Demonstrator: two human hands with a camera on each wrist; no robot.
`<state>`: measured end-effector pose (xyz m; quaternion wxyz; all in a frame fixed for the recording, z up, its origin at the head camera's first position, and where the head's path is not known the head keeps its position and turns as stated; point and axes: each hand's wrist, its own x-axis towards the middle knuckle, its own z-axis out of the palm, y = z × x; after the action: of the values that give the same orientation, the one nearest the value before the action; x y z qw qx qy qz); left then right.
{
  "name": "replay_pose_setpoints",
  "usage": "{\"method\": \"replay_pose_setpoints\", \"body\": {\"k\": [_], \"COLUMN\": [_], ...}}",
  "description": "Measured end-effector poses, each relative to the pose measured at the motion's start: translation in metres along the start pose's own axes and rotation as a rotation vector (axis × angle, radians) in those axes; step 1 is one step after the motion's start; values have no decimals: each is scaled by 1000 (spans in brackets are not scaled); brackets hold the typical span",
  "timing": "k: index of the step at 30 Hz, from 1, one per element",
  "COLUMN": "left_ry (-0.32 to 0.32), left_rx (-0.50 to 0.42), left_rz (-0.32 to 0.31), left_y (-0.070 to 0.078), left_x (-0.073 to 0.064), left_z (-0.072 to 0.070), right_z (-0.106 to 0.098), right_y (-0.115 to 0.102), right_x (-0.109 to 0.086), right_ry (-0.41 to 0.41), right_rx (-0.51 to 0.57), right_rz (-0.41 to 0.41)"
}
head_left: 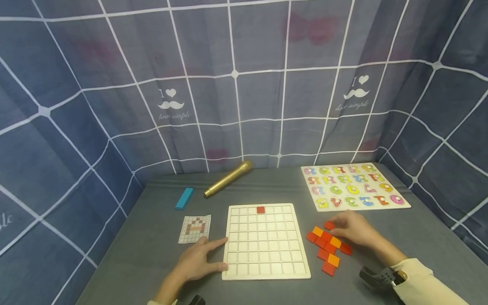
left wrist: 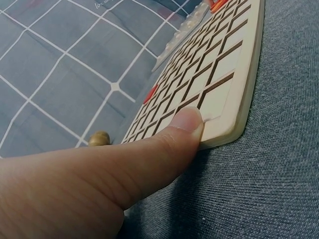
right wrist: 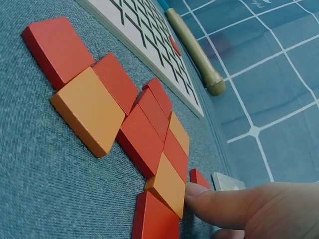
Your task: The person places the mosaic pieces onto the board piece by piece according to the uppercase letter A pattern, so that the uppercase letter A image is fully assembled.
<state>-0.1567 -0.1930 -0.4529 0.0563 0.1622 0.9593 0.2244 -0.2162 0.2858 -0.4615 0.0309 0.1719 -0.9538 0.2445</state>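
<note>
My left hand (head_left: 196,259) lies at the left edge of a cream grid board (head_left: 265,275), its thumb and forefinger extended and touching the rim. In the left wrist view the thumb (left wrist: 164,144) presses near a board corner. One red tile (head_left: 261,210) sits in the top row of the grid. At the far side of a cluster of red and orange tiles (head_left: 330,247), my right hand (head_left: 352,228) pinches a separate red tile (head_left: 328,225) between thumb and forefinger. The forefinger's contact is hidden in the right wrist view, where the thumb (right wrist: 219,201) shows beside an orange tile.
A small pattern card (head_left: 195,229) lies left of the board. Behind it are a blue block (head_left: 184,198) and a gold tube (head_left: 228,179). A number puzzle board (head_left: 354,188) stands at the back right. A checked curtain (head_left: 259,93) encloses the dark table (head_left: 126,262).
</note>
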Motion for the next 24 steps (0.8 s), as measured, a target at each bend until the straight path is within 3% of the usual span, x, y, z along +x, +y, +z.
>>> {"method": "replay_pose_setpoints", "body": {"k": [24], "left_ry": [5], "left_rx": [1], "left_rz": [6], "left_y": [-1], "left_x": [1], "left_z": [1], "right_z": [0], "right_y": [-6], "right_x": [-3], "right_ry": [17], "right_rx": [40], "right_rz": [106]}}
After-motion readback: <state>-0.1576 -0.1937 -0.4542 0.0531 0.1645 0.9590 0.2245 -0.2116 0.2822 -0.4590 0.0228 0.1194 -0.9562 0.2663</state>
